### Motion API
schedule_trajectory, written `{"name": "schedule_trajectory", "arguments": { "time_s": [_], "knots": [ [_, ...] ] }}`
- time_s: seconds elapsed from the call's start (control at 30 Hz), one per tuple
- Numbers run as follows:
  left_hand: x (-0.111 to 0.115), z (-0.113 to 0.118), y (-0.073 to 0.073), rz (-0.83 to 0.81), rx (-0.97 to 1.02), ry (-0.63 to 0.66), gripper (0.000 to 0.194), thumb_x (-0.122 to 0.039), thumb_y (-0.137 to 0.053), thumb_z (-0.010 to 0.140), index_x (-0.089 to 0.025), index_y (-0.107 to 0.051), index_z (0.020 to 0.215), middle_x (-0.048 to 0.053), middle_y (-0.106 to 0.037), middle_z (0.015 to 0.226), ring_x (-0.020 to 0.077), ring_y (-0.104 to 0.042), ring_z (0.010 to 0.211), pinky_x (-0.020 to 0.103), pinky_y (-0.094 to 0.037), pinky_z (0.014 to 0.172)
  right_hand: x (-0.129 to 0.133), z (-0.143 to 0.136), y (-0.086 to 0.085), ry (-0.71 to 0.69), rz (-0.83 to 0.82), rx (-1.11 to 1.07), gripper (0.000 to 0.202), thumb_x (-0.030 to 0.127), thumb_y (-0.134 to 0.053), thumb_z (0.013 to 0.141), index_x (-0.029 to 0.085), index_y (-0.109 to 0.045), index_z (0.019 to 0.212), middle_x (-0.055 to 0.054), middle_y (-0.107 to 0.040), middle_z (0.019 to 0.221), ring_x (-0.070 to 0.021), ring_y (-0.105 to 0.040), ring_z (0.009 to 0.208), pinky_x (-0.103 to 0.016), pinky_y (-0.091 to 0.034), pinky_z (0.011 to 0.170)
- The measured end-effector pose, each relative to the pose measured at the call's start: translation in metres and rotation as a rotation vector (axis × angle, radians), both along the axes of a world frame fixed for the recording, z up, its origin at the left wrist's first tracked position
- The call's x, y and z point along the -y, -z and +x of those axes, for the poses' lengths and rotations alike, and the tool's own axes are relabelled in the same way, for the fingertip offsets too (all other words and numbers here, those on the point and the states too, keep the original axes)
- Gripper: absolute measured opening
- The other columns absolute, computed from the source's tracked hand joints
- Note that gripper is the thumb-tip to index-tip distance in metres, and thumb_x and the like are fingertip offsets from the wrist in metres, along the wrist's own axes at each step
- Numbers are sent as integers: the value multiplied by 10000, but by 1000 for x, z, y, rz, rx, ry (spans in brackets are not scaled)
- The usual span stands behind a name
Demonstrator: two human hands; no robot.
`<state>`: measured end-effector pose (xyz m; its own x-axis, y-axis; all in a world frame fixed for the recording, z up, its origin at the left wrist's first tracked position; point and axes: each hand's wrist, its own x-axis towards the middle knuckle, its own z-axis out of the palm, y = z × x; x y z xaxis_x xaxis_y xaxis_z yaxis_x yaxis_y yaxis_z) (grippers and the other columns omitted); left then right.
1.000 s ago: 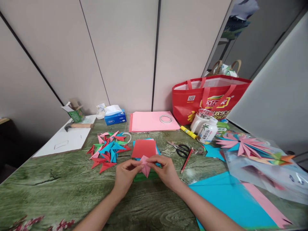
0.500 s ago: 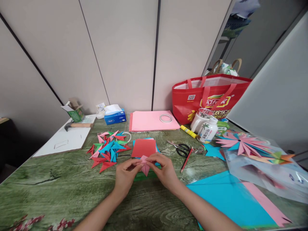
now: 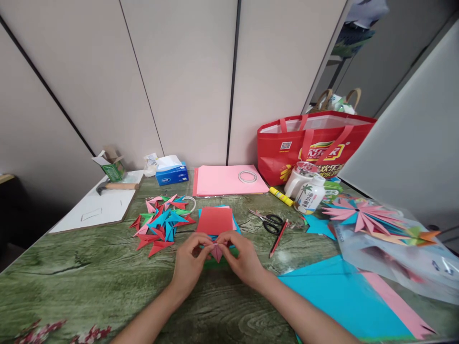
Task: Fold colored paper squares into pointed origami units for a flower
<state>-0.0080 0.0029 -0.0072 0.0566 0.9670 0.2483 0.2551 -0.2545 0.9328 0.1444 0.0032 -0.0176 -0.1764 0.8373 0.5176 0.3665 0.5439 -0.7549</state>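
Observation:
Between my two hands is a small piece of folded pink paper [image 3: 217, 253], its pointed end facing toward me. My left hand [image 3: 191, 258] pinches its left side with thumb and forefinger. On the other side my right hand [image 3: 241, 253] grips it the same way, so the fingers hide the upper part of the paper. Just beyond lies a stack of square papers with a red sheet [image 3: 215, 220] on top and blue ones below. Left of it is a heap of folded paper pieces [image 3: 165, 224] in red, blue, pink and green.
Scissors [image 3: 269, 222], a red pencil [image 3: 278, 240] and a yellow glue stick [image 3: 281, 196] lie right of the stack. Large blue paper [image 3: 344, 296] covers the near right. Pink sheets [image 3: 218, 180], a tissue box [image 3: 172, 175] and a red bag [image 3: 274, 157] stand along the back; a hammer [image 3: 120, 186] lies left.
The fingers of both hands have come down and closer together over the pink paper. Its top half was showing before and is now folded down or covered; only the lower point shows.

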Motion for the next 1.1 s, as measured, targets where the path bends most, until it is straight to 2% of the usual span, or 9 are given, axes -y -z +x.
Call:
{"name": "schedule_trajectory", "arguments": {
  "time_s": [0.13, 0.4, 0.5, 0.6, 0.7, 0.87, 1.0, 1.1],
  "knots": [
    [2, 0, 0, -48, 11, 6, 107, -249, -621, 676, -157, -625, 621, -12, -588, 564, 115, -538, 488, 219, -450, 497, -1, 0, 1, -10, -64, -14, 73, 218, -553, 772, 186, -608, 807, -27, -660, 727, -138, -591, 642, -236, -446, 613],
    [-1, 1, -1, -132, 137, 11, 88, -231, -666, 616, -155, -649, 657, 7, -639, 623, 132, -571, 530, 232, -485, 520, -4, 4, -3, -49, -65, -67, 109, 264, -588, 756, 197, -674, 750, -25, -689, 682, -143, -614, 610, -232, -450, 592],
    [-1, 2, -4, -97, 96, 18, 103, -220, -651, 626, -154, -638, 547, -7, -599, 543, 114, -535, 486, 207, -458, 473, -4, 3, 0, -18, -131, -106, 106, 277, -624, 722, 190, -673, 756, -34, -693, 686, -151, -622, 604, -236, -466, 579],
    [-1, 2, -5, -76, 69, 25, 124, -211, -644, 632, -155, -629, 523, -19, -567, 511, 105, -522, 465, 193, -441, 446, -4, 3, 3, 5, -199, -159, 130, 298, -664, 676, 174, -671, 713, -35, -685, 637, -152, -620, 562, -232, -473, 545],
    [0, 3, -5, -57, 62, 62, 134, -221, -618, 674, -153, -618, 559, -19, -566, 539, 106, -542, 466, 199, -447, 454, -4, 2, 3, 17, -237, -213, 156, 322, -674, 659, 166, -662, 666, -33, -676, 606, -152, -618, 545, -230, -478, 528],
    [0, 3, -3, -4, 94, 166, 106, -245, -587, 722, -169, -660, 727, 9, -598, 656, 130, -586, 533, 243, -500, 509, -2, 3, -1, 6, -277, -244, 154, 313, -677, 650, 171, -629, 688, -28, -668, 642, -153, -628, 579, -241, -502, 566],
    [-1, 0, 2, 123, 33, 161, 126, -236, -575, 743, -173, -678, 710, 22, -591, 649, 121, -565, 533, 225, -485, 486, -2, 3, -4, -28, -312, -245, 142, 284, -685, 638, 177, -609, 694, -17, -659, 649, -154, -633, 604, -244, -504, 586],
    [-1, -2, 3, 216, -38, 111, 130, -223, -556, 759, -176, -671, 718, 31, -604, 682, 121, -564, 567, 217, -477, 506, -3, 3, -6, -109, -396, -337, 168, 275, -697, 622, 170, -610, 719, -22, -669, 679, -157, -636, 631, -249, -504, 602]
  ]
}}
